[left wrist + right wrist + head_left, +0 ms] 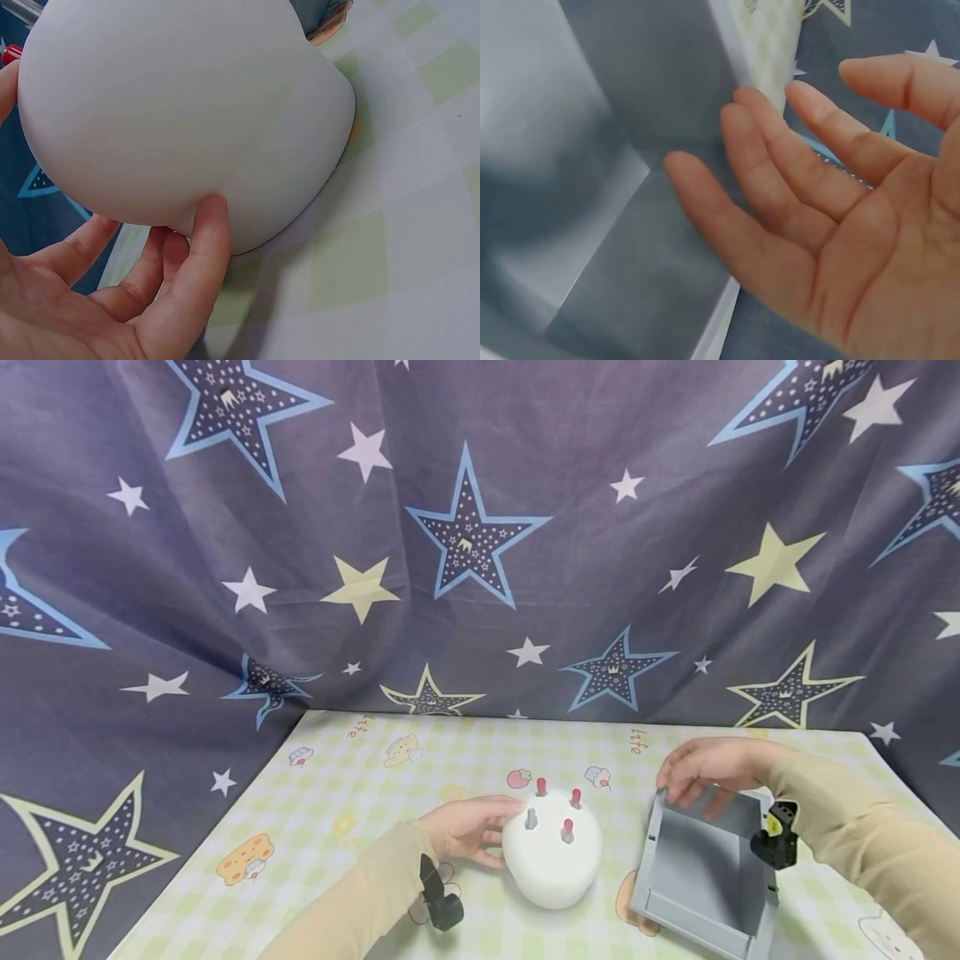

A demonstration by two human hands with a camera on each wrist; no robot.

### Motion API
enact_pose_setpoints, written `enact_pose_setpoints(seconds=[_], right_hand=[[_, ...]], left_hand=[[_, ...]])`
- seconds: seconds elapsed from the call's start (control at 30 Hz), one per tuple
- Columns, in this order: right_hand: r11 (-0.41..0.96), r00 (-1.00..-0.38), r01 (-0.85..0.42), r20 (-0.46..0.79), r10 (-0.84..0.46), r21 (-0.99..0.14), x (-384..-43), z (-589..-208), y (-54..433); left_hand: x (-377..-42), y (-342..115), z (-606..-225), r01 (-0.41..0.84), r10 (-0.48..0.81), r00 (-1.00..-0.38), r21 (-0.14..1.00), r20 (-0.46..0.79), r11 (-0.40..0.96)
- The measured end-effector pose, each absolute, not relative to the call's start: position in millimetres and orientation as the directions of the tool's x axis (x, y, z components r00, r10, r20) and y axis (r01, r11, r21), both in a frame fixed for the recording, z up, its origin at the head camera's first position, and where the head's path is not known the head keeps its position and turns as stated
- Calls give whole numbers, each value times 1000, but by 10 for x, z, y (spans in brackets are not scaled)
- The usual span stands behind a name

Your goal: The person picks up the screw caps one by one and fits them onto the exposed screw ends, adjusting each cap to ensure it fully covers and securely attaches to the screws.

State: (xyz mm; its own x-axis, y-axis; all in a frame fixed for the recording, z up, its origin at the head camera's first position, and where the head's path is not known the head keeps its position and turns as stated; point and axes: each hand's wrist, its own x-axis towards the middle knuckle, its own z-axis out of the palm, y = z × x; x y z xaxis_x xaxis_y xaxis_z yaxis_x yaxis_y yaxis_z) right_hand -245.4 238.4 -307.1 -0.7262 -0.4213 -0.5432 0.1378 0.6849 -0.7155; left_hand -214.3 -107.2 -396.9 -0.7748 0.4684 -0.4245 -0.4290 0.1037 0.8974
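A smooth white rounded object (pixel 553 868) stands on the table, with several short pegs sticking up from its top. Red tips show on some pegs (pixel 567 828), and one peg (pixel 531 818) looks all grey. My left hand (pixel 472 831) touches the left side of the white object; in the left wrist view its loosely bent fingers (pixel 214 232) rest against the lower flank. To the right sits a grey open-topped box (pixel 697 860). At its far wall is my right hand (pixel 708 768), fingers relaxed and spread; the right wrist view shows nothing gripped in them.
A checked tablecloth (pixel 315 827) with printed cartoon figures covers the table. Behind and to the left hangs a dark curtain (pixel 510 652) with stars. A black wrist device (pixel 778 837) is strapped on the right sleeve, another (pixel 441 897) on the left.
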Motion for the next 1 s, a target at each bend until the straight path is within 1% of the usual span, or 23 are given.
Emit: enact_pose_setpoints(seconds=[0.17, 0.43, 0.67, 0.83, 1.0], right_hand=[[749, -697, 154, -608, -380, -645, -2432, -3138, 2470], [800, -718, 196, -639, -276, -567, -2370, -3331, 2509], [828, -704, 162, -651, -285, -537, -2300, -3415, 2367], [852, -682, 179, -686, -254, -493, -2258, -3468, 2275], [850, -649, 202, -716, -256, -487, -2249, -3530, 2222]], left_hand=[[-2142, -1080, -3983, -431, 466, -776, 896, -426, 103], [-2151, -1086, -3984, -428, 472, -774, 898, -423, 102], [-2153, -1085, -3980, -430, 473, -772, 897, -424, 102], [-2148, -1079, -3987, -430, 473, -772, 897, -425, 103], [-2150, -1075, -3985, -422, 470, -775, 900, -422, 112]])
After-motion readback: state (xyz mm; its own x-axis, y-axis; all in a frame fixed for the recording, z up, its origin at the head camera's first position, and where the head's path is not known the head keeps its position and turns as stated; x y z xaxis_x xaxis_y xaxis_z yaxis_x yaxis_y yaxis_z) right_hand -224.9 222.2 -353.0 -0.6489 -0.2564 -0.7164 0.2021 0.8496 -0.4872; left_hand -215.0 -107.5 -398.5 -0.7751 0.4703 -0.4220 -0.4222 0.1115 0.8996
